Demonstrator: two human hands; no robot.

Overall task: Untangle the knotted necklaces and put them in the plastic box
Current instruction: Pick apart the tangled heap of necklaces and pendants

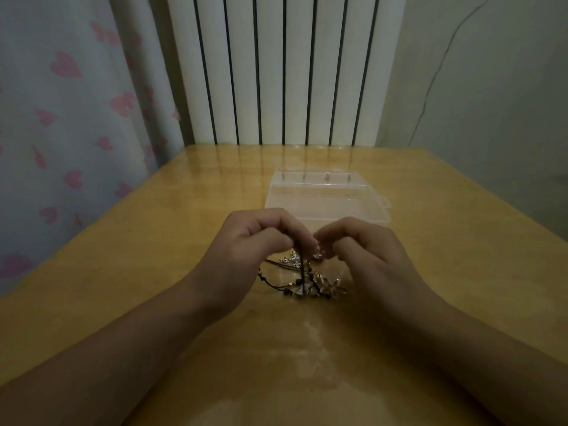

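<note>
So the tangled necklaces [302,279] are pinched by both hands' curled fingers [295,238], near the plastic box [325,198].

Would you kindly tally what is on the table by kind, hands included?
Hands: 2, the left hand and the right hand, both pinching the tangle.
Clear plastic box: 1.
Tangle of necklaces: 1 clump; the number of necklaces in it cannot be told.
Total: 4.
</note>
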